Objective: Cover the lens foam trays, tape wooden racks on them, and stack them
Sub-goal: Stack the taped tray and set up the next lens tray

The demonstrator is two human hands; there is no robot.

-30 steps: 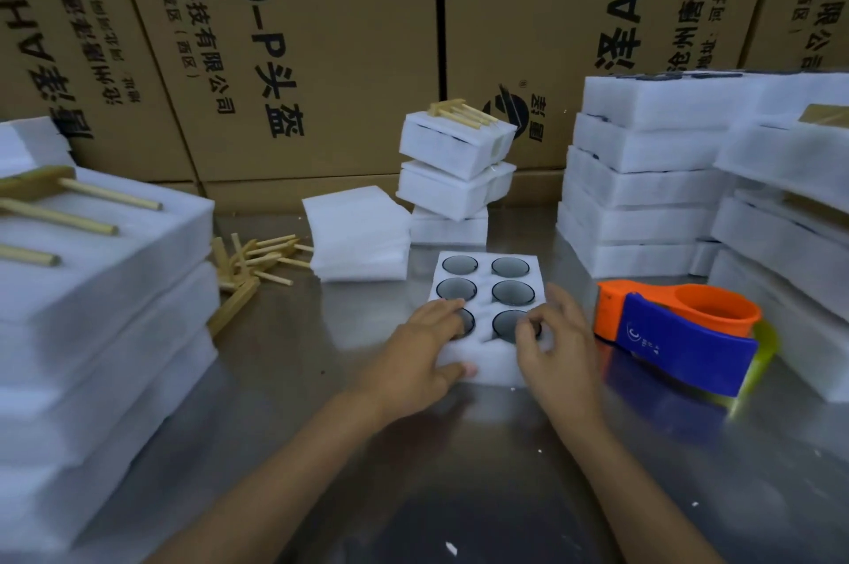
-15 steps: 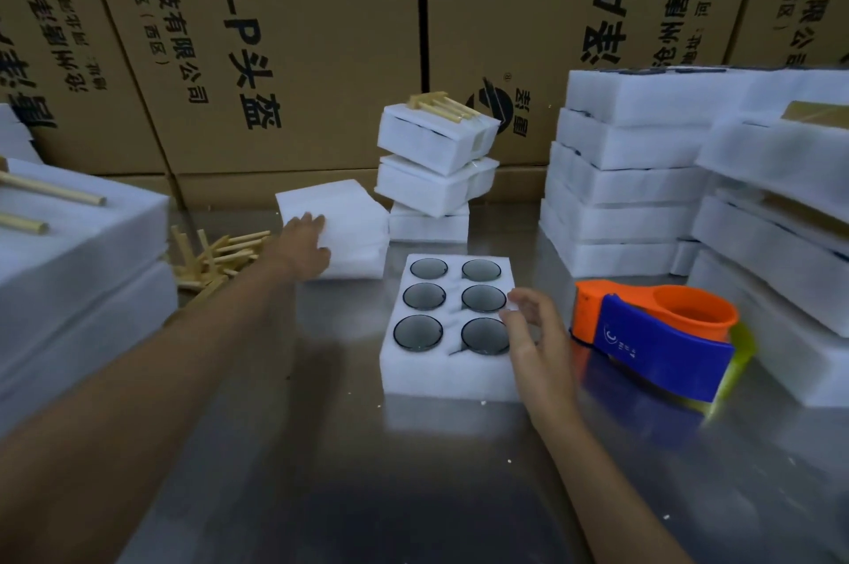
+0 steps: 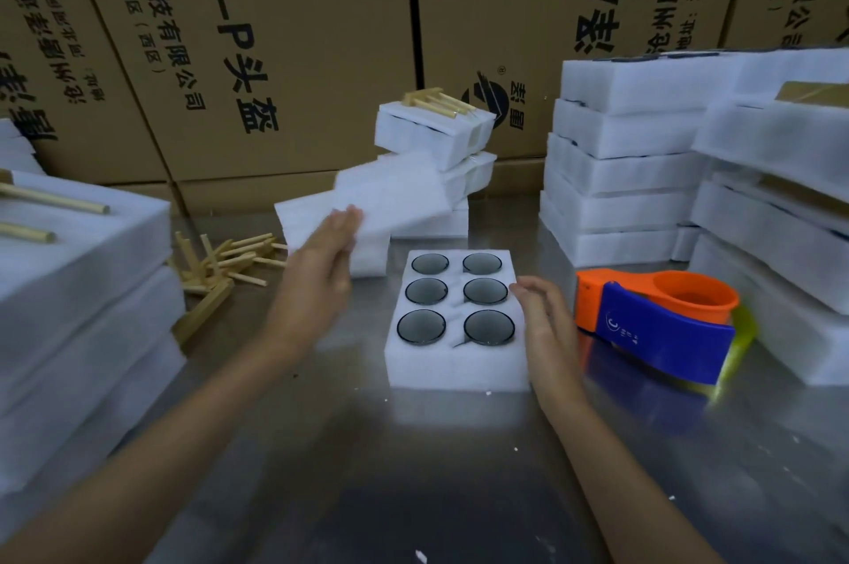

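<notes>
Head view looks down on the open foam tray [image 3: 455, 334], which lies flat on the steel table [image 3: 413, 494] in front of the person, its six round pockets each filled with a dark lens [image 3: 421, 327]. Its long axis runs away from the person, two pockets wide and three deep, open face up.

The covering step appears to be in hand. The left hand [image 3: 317, 274] holds a thin foam sheet [image 3: 390, 200] by its near edge, raised and tilted above the table to the tray's far left; motion blur hides exactly how the fingers lie on it. The right hand [image 3: 546, 320] rests with relaxed, nearly straight fingers against the tray's right side, holding nothing.

Next, the sheet likely needs turning so its long side matches the tray's, then laying squarely over the pockets while the right hand steadies the tray.

Loose wooden racks [image 3: 225, 260] lie left of the tray, and an orange and blue tape dispenser [image 3: 657, 324] sits just right of the right hand. Finished stacks [image 3: 436, 141] stand behind.
</notes>
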